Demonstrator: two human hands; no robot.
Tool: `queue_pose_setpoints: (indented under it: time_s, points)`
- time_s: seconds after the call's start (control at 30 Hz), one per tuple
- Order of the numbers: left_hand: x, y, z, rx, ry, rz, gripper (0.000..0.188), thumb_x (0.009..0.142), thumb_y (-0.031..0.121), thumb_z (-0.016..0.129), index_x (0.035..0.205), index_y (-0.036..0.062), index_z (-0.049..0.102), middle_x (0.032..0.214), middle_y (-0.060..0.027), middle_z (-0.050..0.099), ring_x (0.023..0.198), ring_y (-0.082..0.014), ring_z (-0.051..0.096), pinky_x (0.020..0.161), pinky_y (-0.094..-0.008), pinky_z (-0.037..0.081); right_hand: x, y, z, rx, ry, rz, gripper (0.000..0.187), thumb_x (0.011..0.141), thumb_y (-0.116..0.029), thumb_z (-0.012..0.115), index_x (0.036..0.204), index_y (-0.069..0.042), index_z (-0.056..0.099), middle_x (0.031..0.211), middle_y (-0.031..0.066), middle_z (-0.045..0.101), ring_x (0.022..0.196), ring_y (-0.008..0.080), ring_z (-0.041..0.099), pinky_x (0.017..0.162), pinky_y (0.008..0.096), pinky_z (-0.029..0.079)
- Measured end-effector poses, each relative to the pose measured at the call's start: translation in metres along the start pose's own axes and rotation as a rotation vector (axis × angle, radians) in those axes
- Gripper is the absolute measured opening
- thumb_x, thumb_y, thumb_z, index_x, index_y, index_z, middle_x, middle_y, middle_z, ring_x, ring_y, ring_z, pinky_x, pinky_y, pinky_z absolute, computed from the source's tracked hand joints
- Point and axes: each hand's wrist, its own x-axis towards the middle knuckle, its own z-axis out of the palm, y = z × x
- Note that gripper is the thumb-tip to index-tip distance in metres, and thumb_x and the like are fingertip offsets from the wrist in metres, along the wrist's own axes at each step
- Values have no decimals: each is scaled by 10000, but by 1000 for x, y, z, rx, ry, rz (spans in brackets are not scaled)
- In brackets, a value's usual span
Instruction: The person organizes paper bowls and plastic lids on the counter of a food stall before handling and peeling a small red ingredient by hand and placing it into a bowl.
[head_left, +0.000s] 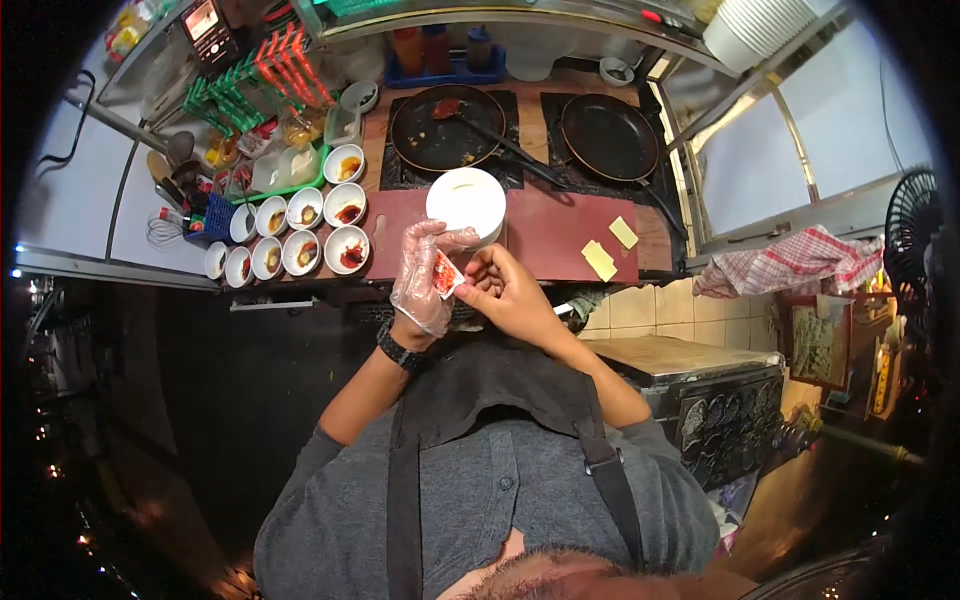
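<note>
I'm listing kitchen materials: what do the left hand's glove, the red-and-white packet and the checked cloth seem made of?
Glove: thin clear plastic film, shiny and crinkled, with skin showing through. Packet: possibly plastic or coated foil; it looks thin and flat, but too small to tell. Checked cloth: probably woven cotton, matte, in soft folds.

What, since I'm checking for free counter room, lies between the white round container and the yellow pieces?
Between the white round container and the yellow pieces, the head view shows only a bare stretch of maroon board.
</note>
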Motion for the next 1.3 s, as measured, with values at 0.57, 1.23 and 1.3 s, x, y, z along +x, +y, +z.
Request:
queue_pose_setpoints:
  time_s: [0.57, 1.23, 1.3]
  points:
    - [-45, -51, -15, -51, 87, -409, 103, 1017, 122, 637, 1075, 70, 569, 930, 18, 585, 828, -63, 573, 741, -247, 503, -14, 20, -34, -284, 157, -11, 309, 870, -96, 750, 1143, -25, 622, 911, 34, 658, 729, 82, 574, 669, 266, 507]
    - [-63, -54, -60, 66, 174, -621, 192, 1006, 191, 651, 1138, 61, 601, 879, 1, 602, 752, -59, 556, 663, -252, 483, 80, 80, -46, 257, 96, 269, 838, 953, -464, 592, 1558, -35, 203, 1530, 236, 356, 1398, 357, 388, 1107, 473, 386]
    - [-71, -63, -75, 135, 132, -599, 202, 1003, 219, 661, 1118, 60, 611, 890, 12, 602, 795, -57, 545, 712, -251, 489, 83, 71, -49, 581, -13, 428, 706, 904, -314, 553, 1510, -16, 347, 1447, 222, 478, 1269, 356, 544, 1023, 516, 492]
